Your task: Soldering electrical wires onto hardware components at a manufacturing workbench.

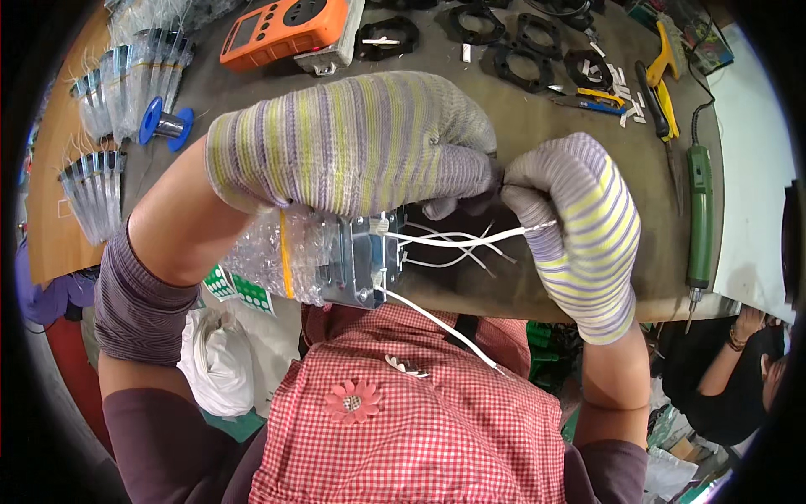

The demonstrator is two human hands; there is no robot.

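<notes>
Here, white wires (462,244) lie nearer the torso than the left hand (403,139).

The fisheye view looks steeply down from the wearer's head, near above the left hand (361,143) and right hand (588,227), taking in the counter (512,126) toward twelve o'clock and the checked apron (411,437) at six.

Soft light glints on clear plastic (252,252); fisheye distortion bends the black-rimmed edges.

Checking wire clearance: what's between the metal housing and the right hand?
White wires above bare tabletop; one overlaps the right hand in the head view.
</notes>
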